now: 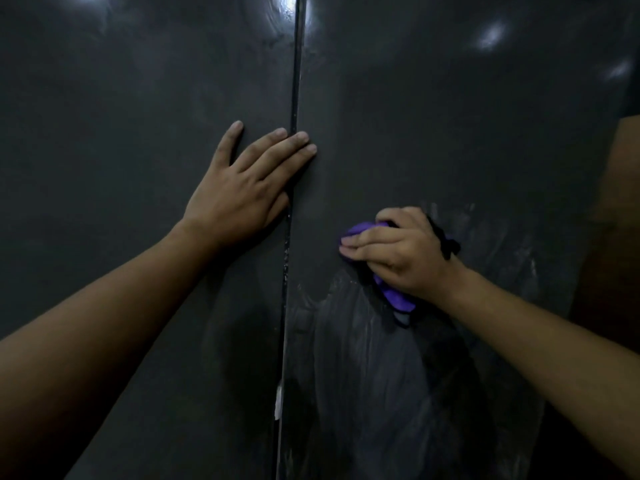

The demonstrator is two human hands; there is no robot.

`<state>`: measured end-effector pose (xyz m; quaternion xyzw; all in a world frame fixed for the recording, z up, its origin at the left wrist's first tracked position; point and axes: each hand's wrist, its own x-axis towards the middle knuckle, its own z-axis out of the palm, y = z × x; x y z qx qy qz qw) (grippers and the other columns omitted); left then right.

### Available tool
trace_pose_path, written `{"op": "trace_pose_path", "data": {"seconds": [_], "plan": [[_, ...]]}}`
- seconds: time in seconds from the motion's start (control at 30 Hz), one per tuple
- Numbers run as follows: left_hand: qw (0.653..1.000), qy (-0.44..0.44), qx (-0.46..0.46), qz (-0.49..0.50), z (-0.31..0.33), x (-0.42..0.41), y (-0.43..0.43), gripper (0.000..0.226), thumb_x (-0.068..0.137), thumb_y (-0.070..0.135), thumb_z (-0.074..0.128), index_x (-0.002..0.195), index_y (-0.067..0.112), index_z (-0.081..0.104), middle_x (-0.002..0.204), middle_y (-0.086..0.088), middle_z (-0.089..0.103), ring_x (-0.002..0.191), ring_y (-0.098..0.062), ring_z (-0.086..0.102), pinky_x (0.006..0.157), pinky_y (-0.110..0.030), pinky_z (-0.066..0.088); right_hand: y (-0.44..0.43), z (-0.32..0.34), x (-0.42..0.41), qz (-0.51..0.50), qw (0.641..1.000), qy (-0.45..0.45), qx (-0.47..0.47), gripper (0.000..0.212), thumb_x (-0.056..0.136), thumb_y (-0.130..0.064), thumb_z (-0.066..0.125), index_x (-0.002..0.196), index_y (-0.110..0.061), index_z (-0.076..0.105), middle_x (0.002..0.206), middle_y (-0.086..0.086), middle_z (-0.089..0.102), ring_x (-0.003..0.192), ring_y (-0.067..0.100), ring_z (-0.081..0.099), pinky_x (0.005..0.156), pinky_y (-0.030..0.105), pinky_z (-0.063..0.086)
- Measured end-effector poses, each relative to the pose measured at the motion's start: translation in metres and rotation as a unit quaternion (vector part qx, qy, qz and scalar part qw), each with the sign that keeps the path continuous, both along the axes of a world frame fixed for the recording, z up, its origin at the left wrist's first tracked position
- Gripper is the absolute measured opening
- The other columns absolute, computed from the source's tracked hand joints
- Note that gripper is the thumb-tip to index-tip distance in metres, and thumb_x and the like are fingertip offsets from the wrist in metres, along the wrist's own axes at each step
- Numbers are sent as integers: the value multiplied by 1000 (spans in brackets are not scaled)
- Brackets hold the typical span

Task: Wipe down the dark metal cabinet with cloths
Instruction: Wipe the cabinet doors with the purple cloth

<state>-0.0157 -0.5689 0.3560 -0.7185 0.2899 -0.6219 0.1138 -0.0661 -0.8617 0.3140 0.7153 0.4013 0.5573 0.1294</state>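
Observation:
The dark metal cabinet point(433, 116) fills the view, its two doors meeting at a vertical seam point(292, 98). My left hand point(242, 188) lies flat and spread on the left door, fingertips reaching across the seam. My right hand point(398, 251) presses a bunched purple cloth point(394, 296) against the right door, just right of the seam. Most of the cloth is hidden under the hand; a dark edge sticks out behind the wrist. Pale streaky smears cover the door below and to the right of the cloth.
A brown surface point(616, 220) runs along the cabinet's right edge. A small white chip point(278, 403) marks the seam lower down. Light glares reflect near the top of both doors.

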Motion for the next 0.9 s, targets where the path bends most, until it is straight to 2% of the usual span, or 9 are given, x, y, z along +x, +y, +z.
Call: {"op": "trace_pose_path", "data": {"seconds": [0.17,0.23,0.33,0.4,0.53,0.6,0.67,0.8,0.9], "plan": [[999,24,-10,-25,-3,1,1,64,97,33,33,159,22,20,163,-2,26,150,-23,24,121,-58,5,-14,4,-12,-29,998,31,-53,24,86,-25,60,94,-34,81,104,-20,73,96,19,52,80,36,37],[997,37,-36,-64,-5,-1,-5,63,95,27,38,157,21,25,160,-4,32,148,-24,25,120,-61,5,-20,9,-16,-36,999,3,-18,25,86,-24,58,91,-32,81,103,-19,74,95,21,53,80,37,38],[980,87,-137,-112,-13,-16,-29,60,95,15,50,153,18,36,157,-4,38,147,-24,28,118,-66,2,-27,23,-22,-34,985,-32,166,33,86,-19,53,105,-29,78,113,-14,72,91,29,59,80,39,43],[965,112,-202,-126,-20,-30,-49,54,94,17,51,148,19,44,154,-2,43,145,-21,31,117,-68,2,-23,34,-29,-58,949,-7,310,41,87,-20,47,118,-29,72,124,-13,68,98,28,56,83,41,41],[968,88,-186,-147,-27,-54,-88,49,90,29,49,139,23,53,143,6,52,142,-16,35,117,-68,5,0,44,-40,-101,887,91,442,60,86,-35,29,138,-28,59,143,-11,52,114,24,40,92,36,33],[967,94,-159,-176,-21,-65,-110,48,89,32,49,136,24,56,140,7,55,140,-15,39,117,-64,14,7,39,-41,-84,877,139,452,78,78,-42,14,146,-26,51,153,-8,43,121,24,39,102,37,33],[968,112,-130,-184,-16,-73,-131,46,92,38,45,135,26,56,139,8,56,136,-14,44,114,-59,24,6,34,-40,-68,877,176,441,81,79,-43,10,150,-24,44,159,-8,35,131,19,39,108,28,28],[971,132,-119,-158,-19,-69,-156,50,98,49,40,141,26,48,139,7,57,131,-14,48,110,-58,29,-17,49,-51,-8,875,285,392,56,94,-19,29,147,-18,47,157,-5,38,138,-10,28,106,-1,8],[984,106,-107,-99,-23,-61,-168,51,98,48,48,141,21,48,140,4,56,128,-17,51,106,-58,32,-45,60,-58,-24,874,348,338,62,91,2,50,145,-29,51,154,-15,40,136,-12,30,107,-2,14]]}}
